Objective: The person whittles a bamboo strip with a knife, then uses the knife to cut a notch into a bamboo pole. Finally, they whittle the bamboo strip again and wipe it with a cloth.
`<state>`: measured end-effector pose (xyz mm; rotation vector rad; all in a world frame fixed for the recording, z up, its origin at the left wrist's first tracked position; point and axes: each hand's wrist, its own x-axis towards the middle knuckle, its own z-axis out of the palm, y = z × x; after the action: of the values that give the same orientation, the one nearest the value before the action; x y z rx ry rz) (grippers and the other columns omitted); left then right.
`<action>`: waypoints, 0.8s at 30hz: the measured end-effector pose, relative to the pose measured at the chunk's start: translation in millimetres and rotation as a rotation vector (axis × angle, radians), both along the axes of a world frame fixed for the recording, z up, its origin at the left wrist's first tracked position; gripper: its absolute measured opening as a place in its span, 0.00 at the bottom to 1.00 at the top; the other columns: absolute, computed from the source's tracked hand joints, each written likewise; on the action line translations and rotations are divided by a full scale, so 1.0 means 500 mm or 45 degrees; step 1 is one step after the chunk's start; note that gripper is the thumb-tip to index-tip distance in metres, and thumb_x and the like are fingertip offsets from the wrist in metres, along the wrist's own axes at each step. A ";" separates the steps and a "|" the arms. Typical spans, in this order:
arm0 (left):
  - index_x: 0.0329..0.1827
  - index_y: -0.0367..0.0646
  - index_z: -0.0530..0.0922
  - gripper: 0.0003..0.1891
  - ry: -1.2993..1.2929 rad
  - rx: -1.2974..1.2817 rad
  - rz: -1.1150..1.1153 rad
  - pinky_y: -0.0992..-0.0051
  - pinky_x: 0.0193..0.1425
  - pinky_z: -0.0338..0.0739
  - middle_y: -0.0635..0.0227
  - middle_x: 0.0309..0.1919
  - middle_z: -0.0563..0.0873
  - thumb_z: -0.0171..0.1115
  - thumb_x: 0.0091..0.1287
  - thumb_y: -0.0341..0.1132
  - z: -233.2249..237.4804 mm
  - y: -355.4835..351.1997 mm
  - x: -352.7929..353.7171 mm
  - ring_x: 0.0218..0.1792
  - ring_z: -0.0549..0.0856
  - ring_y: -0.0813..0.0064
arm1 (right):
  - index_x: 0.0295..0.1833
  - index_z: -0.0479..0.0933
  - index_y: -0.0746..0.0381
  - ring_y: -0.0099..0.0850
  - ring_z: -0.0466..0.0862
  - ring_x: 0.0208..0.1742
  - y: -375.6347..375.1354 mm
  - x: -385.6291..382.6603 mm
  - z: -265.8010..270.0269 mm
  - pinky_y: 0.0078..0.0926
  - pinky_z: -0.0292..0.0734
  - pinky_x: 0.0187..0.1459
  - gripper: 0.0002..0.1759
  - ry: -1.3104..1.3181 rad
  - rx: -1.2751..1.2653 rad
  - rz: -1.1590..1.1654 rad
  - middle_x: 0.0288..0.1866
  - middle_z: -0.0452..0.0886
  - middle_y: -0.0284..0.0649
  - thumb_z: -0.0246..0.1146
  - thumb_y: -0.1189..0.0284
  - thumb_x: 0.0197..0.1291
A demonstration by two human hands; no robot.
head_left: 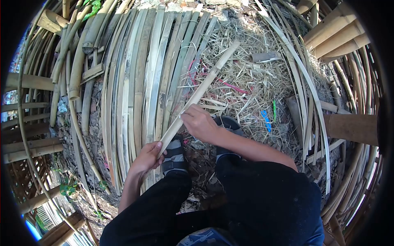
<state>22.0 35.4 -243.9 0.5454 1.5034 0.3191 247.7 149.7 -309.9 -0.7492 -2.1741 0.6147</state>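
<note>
A pale split bamboo strip [205, 84] runs slantwise across the middle, from my lap up towards the shavings. My left hand [148, 158] is closed around its near end, thumb on top. Farther up, my right hand [201, 123] is closed at the strip, its fingers curled over the edge; whether it also holds something small is hidden. Beneath the strip lies a row of long bamboo slats [137, 82], side by side on the ground. My sandalled feet [174, 158] are just below my hands.
Bamboo shavings [246, 82] cover the ground ahead, with pink string [232, 86], a blue object [266, 121], a slim green object [274, 110] and a short bamboo piece [266, 57]. Bamboo poles [78, 76] lean at left. A long curved strip [305, 76] and thick bamboo [353, 129] are at right.
</note>
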 end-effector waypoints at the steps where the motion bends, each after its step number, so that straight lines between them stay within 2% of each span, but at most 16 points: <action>1: 0.41 0.39 0.78 0.22 0.005 0.003 0.007 0.80 0.16 0.59 0.71 0.18 0.75 0.43 0.84 0.48 -0.001 0.000 -0.001 0.12 0.66 0.83 | 0.36 0.81 0.68 0.42 0.81 0.40 -0.014 -0.009 0.004 0.36 0.79 0.43 0.06 0.015 -0.023 0.100 0.34 0.79 0.44 0.68 0.81 0.51; 4: 0.41 0.39 0.78 0.22 0.032 0.013 0.014 0.80 0.16 0.59 0.71 0.18 0.75 0.43 0.84 0.48 0.010 0.001 0.003 0.13 0.67 0.83 | 0.37 0.80 0.68 0.42 0.80 0.40 -0.036 -0.026 0.014 0.36 0.78 0.43 0.08 0.032 0.078 0.254 0.33 0.76 0.43 0.69 0.81 0.49; 8: 0.41 0.39 0.79 0.22 0.017 0.029 0.046 0.80 0.17 0.60 0.71 0.18 0.75 0.43 0.84 0.47 0.000 -0.003 0.006 0.13 0.67 0.83 | 0.36 0.80 0.68 0.42 0.80 0.39 0.008 -0.002 0.008 0.36 0.79 0.42 0.07 0.054 0.016 0.262 0.32 0.76 0.43 0.69 0.81 0.49; 11: 0.41 0.39 0.78 0.22 0.019 0.043 0.050 0.80 0.17 0.60 0.71 0.18 0.75 0.44 0.84 0.47 0.002 -0.001 0.009 0.14 0.68 0.83 | 0.35 0.82 0.67 0.41 0.81 0.38 0.048 0.021 -0.015 0.36 0.79 0.42 0.04 0.000 -0.008 0.138 0.34 0.77 0.43 0.69 0.81 0.52; 17: 0.40 0.39 0.78 0.22 0.019 0.032 0.042 0.80 0.18 0.60 0.71 0.18 0.76 0.44 0.84 0.47 -0.009 -0.009 0.003 0.14 0.68 0.83 | 0.38 0.85 0.68 0.43 0.83 0.41 0.136 0.070 -0.043 0.37 0.81 0.45 0.05 -0.067 -0.025 0.016 0.37 0.82 0.45 0.69 0.79 0.55; 19: 0.41 0.39 0.79 0.21 0.005 0.018 0.054 0.82 0.19 0.63 0.71 0.21 0.78 0.47 0.83 0.47 -0.006 -0.008 0.002 0.18 0.73 0.83 | 0.39 0.85 0.69 0.44 0.84 0.42 0.160 0.082 -0.048 0.39 0.82 0.45 0.06 -0.095 -0.034 -0.027 0.37 0.83 0.47 0.68 0.78 0.57; 24: 0.40 0.39 0.78 0.22 -0.004 0.010 0.009 0.81 0.18 0.61 0.70 0.19 0.76 0.45 0.83 0.47 0.006 -0.001 0.005 0.15 0.69 0.83 | 0.37 0.85 0.69 0.47 0.84 0.40 0.227 0.113 -0.056 0.41 0.82 0.45 0.05 -0.176 0.006 -0.156 0.35 0.82 0.50 0.67 0.78 0.58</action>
<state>24.6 34.8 -240.9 0.5454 1.5018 0.3316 304.0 263.0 -338.0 -0.9397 -2.2338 0.5077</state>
